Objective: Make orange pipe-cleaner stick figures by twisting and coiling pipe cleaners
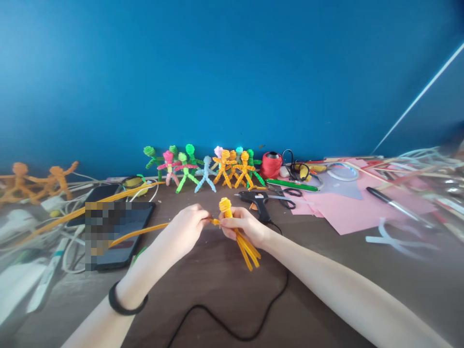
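Note:
My right hand (243, 224) is closed around an orange pipe-cleaner figure (232, 217), its coiled head sticking up above my fingers and its straight legs (249, 251) hanging below. My left hand (185, 227) pinches a long orange pipe cleaner (137, 233) right beside the figure's body; the strand trails off to the left over a phone. Both hands hover just above the brown table (224, 285). A black band circles my left wrist.
A row of coloured pipe-cleaner figures (203, 169) stands against the blue wall. A black glue gun (258, 200) with its cord, scissors (288, 195), a red thread spool (271, 165), pink paper (348, 203) and a pen lie to the right. A phone (119, 234) and cables are at left.

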`<action>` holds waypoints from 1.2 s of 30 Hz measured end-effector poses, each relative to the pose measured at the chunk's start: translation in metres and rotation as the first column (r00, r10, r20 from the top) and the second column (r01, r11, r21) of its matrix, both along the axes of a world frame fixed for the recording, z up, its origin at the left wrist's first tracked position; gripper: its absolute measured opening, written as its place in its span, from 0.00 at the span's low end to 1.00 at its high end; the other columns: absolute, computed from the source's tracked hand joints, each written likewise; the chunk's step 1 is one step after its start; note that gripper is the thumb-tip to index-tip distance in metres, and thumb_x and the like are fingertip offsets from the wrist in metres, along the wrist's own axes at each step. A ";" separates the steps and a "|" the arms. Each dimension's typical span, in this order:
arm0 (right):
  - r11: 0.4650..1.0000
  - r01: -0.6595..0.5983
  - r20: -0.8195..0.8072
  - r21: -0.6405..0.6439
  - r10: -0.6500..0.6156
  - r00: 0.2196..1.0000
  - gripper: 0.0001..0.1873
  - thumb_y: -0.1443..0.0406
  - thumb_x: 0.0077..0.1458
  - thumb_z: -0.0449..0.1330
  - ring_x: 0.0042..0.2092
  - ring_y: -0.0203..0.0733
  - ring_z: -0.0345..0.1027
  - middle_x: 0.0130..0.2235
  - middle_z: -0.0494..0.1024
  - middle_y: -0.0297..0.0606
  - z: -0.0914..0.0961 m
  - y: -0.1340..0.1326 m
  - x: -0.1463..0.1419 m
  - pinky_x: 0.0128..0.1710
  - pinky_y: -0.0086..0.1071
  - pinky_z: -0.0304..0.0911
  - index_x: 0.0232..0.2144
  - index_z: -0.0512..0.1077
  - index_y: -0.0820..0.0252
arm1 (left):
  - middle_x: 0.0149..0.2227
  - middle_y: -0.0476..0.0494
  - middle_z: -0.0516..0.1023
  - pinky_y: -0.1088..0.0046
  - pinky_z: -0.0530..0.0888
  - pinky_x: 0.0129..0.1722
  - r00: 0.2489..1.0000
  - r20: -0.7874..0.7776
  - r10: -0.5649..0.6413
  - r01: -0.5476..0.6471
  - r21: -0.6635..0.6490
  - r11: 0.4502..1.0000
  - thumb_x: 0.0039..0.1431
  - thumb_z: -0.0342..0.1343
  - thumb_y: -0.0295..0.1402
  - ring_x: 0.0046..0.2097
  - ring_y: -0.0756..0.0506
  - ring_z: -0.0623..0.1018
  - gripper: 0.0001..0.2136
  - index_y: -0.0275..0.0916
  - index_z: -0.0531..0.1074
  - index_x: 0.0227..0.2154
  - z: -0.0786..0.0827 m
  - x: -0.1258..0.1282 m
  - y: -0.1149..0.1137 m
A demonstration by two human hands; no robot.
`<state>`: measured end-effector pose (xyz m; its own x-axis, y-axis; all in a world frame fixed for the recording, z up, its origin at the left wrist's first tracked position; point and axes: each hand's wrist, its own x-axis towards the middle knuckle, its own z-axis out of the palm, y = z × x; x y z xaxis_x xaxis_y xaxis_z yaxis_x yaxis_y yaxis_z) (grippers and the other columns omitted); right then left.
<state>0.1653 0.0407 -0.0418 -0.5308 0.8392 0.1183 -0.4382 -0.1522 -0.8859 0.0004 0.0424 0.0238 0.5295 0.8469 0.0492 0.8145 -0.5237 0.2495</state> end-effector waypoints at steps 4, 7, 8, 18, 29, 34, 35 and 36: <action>0.999 -0.016 0.056 0.047 0.013 0.998 0.06 0.66 0.46 0.58 0.17 0.29 0.52 0.13 0.63 0.27 -0.001 0.000 0.001 0.20 0.27 0.44 0.24 0.65 0.64 | 0.31 0.43 0.75 0.71 0.66 0.34 0.996 -0.073 0.060 -0.059 0.021 0.998 0.55 0.43 0.30 0.33 0.45 0.74 0.12 0.39 0.73 0.29 0.003 -0.001 -0.001; 0.996 -0.027 0.122 0.088 0.017 0.992 0.05 0.66 0.46 0.58 0.17 0.28 0.53 0.13 0.63 0.26 -0.001 -0.001 0.000 0.20 0.26 0.45 0.24 0.65 0.64 | 0.29 0.45 0.76 0.73 0.65 0.30 0.987 -0.101 0.129 -0.124 0.053 0.991 0.55 0.44 0.31 0.33 0.45 0.74 0.10 0.41 0.71 0.27 0.007 0.001 -0.005; 0.995 -0.025 0.140 0.098 0.011 0.990 0.05 0.66 0.46 0.58 0.17 0.28 0.53 0.14 0.63 0.26 -0.001 -0.002 0.000 0.20 0.26 0.45 0.25 0.65 0.64 | 0.28 0.46 0.76 0.73 0.64 0.30 0.986 -0.097 0.135 -0.130 0.056 0.990 0.55 0.44 0.31 0.32 0.45 0.74 0.10 0.41 0.70 0.27 0.009 0.003 -0.006; 0.973 0.161 0.257 0.166 -0.200 0.946 0.06 0.66 0.47 0.56 0.17 0.28 0.52 0.14 0.62 0.25 -0.003 -0.002 -0.005 0.20 0.26 0.47 0.23 0.62 0.62 | 0.29 0.47 0.73 0.72 0.63 0.32 0.999 0.004 0.041 -0.042 0.092 0.995 0.57 0.40 0.31 0.33 0.46 0.71 0.11 0.40 0.67 0.26 0.010 0.011 -0.014; 0.956 0.290 0.083 0.043 -0.292 0.953 0.08 0.63 0.47 0.57 0.17 0.27 0.51 0.14 0.61 0.25 -0.006 0.002 -0.006 0.19 0.25 0.47 0.24 0.62 0.62 | 0.24 0.51 0.73 0.75 0.59 0.26 0.988 0.138 0.073 -0.065 -0.061 0.996 0.54 0.43 0.30 0.25 0.50 0.69 0.10 0.40 0.67 0.23 0.009 0.015 -0.018; 0.969 0.248 0.015 -0.007 -0.248 0.969 0.09 0.63 0.46 0.58 0.17 0.28 0.51 0.13 0.61 0.26 -0.005 0.003 -0.006 0.19 0.26 0.45 0.24 0.63 0.62 | 0.24 0.52 0.74 0.75 0.59 0.26 0.988 0.140 0.070 -0.051 -0.134 0.990 0.53 0.44 0.32 0.25 0.50 0.69 0.10 0.40 0.69 0.23 0.006 0.009 -0.012; 0.972 0.234 0.007 -0.015 -0.233 0.972 0.09 0.63 0.46 0.59 0.17 0.28 0.51 0.13 0.61 0.26 -0.004 0.002 -0.006 0.19 0.26 0.45 0.24 0.63 0.62 | 0.24 0.52 0.74 0.75 0.59 0.26 0.988 0.137 0.066 -0.046 -0.141 0.989 0.53 0.44 0.32 0.25 0.50 0.69 0.10 0.40 0.69 0.22 0.005 0.008 -0.011; 0.976 0.219 -0.002 -0.022 -0.219 0.976 0.09 0.63 0.46 0.59 0.17 0.28 0.51 0.13 0.61 0.26 -0.003 0.002 -0.006 0.19 0.26 0.45 0.23 0.63 0.62 | 0.24 0.52 0.74 0.75 0.59 0.26 0.989 0.136 0.060 -0.040 -0.147 0.988 0.53 0.44 0.33 0.26 0.50 0.70 0.10 0.40 0.69 0.22 0.004 0.008 -0.010</action>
<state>0.1596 0.0428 -0.0451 -0.3335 0.9374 0.1007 -0.4664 -0.0712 -0.8817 0.0082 0.0327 0.0282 0.4830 0.8756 -0.0045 0.7907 -0.4339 0.4320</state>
